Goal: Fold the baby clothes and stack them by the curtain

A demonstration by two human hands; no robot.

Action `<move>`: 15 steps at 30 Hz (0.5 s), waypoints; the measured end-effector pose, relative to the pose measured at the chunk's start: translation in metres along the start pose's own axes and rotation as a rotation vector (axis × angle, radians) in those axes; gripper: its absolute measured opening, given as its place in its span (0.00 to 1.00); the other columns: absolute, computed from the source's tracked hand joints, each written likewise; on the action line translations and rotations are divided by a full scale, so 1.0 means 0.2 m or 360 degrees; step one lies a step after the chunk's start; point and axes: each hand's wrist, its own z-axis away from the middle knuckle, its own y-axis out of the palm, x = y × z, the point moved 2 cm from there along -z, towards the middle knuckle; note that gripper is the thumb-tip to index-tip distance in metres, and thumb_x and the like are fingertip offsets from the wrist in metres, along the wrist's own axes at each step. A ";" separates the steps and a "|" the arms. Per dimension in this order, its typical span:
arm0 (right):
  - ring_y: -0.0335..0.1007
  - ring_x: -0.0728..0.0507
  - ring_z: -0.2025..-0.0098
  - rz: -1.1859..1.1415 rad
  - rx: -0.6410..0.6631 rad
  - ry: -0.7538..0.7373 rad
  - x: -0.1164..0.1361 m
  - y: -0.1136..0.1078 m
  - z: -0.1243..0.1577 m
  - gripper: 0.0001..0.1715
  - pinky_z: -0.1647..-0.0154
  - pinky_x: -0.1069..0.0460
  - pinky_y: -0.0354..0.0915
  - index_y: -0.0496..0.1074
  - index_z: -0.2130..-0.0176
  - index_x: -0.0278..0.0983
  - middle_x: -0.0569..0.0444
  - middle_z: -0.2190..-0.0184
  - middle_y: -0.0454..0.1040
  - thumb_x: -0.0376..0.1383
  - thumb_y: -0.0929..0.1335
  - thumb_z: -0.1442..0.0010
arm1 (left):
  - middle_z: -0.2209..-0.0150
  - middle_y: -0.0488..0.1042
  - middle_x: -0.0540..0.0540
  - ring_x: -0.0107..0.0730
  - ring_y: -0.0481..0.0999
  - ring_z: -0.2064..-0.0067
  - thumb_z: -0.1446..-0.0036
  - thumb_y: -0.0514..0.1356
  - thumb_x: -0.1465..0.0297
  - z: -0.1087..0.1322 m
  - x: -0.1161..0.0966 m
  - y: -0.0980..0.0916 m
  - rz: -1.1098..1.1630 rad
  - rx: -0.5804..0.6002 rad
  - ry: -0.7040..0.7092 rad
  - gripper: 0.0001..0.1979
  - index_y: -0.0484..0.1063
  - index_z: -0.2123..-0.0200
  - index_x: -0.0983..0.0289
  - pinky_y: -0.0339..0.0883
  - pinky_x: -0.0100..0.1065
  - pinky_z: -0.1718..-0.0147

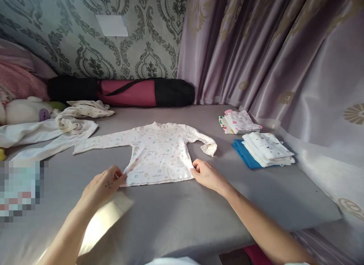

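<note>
The shirt point(157, 153) lies spread on the bed point(176, 219), directly in front of the person, neckline away and hem point(159, 182) toward the body. The left hand point(102, 183) has thumb and fingers pinched on the hem's left corner; the right hand point(208, 175) pinches the opposite corner, slightly up the side edge. The body is largely flat, with faint creases between the hands. The left sleeve point(104, 142) runs out straight; the right sleeve point(199, 136) bends, its cuff point(209, 149) turned up and bunched.

Assessment: for sound work, both corners should be drawn with equal, light tension, so that the hem sits straight without stretching the thin knit. The right grip would serve better at the very corner. The bent sleeve appears the main fault and merits straightening, cuff flattened. Folded stacks point(269, 149) stand well clear, to the right.
</note>
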 end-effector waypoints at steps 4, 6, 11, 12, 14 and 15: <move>0.64 0.49 0.74 0.0037 0.0091 -0.0055 0.00 -0.07 0.01 0.11 0.74 0.55 0.50 0.69 0.69 0.40 0.59 0.76 0.72 0.43 0.64 0.39 | 0.64 0.76 0.59 0.46 0.76 0.61 0.43 0.51 0.57 0.00 -0.08 -0.04 -0.0299 -0.0088 0.0028 0.14 0.68 0.66 0.59 0.64 0.36 0.67; 0.66 0.48 0.73 0.0022 0.0001 -0.0047 -0.03 -0.15 0.00 0.15 0.74 0.55 0.52 0.70 0.70 0.40 0.58 0.77 0.72 0.46 0.64 0.39 | 0.62 0.75 0.59 0.45 0.75 0.58 0.41 0.51 0.58 -0.02 -0.16 -0.05 -0.0331 -0.0208 0.0160 0.14 0.68 0.65 0.60 0.65 0.36 0.63; 0.70 0.46 0.72 0.0129 -0.0564 0.0266 -0.19 -0.37 -0.08 0.17 0.73 0.54 0.56 0.70 0.58 0.39 0.57 0.77 0.73 0.48 0.65 0.39 | 0.60 0.76 0.56 0.38 0.75 0.58 0.37 0.49 0.60 -0.26 -0.51 0.04 0.0014 -0.0213 0.0624 0.13 0.70 0.61 0.60 0.67 0.35 0.61; 0.70 0.46 0.74 0.0136 -0.0589 0.0353 -0.22 -0.39 -0.10 0.19 0.73 0.54 0.57 0.69 0.54 0.37 0.57 0.77 0.73 0.47 0.66 0.40 | 0.60 0.76 0.57 0.38 0.75 0.59 0.37 0.50 0.62 -0.33 -0.59 0.08 0.0091 -0.0193 0.0752 0.12 0.70 0.61 0.61 0.67 0.36 0.60; 0.68 0.47 0.79 0.0048 -0.0494 0.0514 -0.27 -0.38 -0.15 0.26 0.77 0.55 0.58 0.65 0.46 0.34 0.58 0.79 0.73 0.45 0.66 0.40 | 0.61 0.76 0.57 0.37 0.76 0.58 0.38 0.51 0.66 -0.48 -0.77 0.16 0.0220 -0.0212 0.0937 0.10 0.71 0.61 0.62 0.68 0.37 0.56; 0.67 0.48 0.82 -0.0032 -0.0404 0.0573 -0.28 -0.36 -0.17 0.29 0.79 0.55 0.58 0.62 0.43 0.33 0.58 0.81 0.72 0.44 0.65 0.40 | 0.62 0.76 0.58 0.37 0.76 0.58 0.39 0.52 0.69 -0.56 -0.85 0.20 0.0263 -0.0224 0.0986 0.09 0.71 0.62 0.63 0.68 0.38 0.55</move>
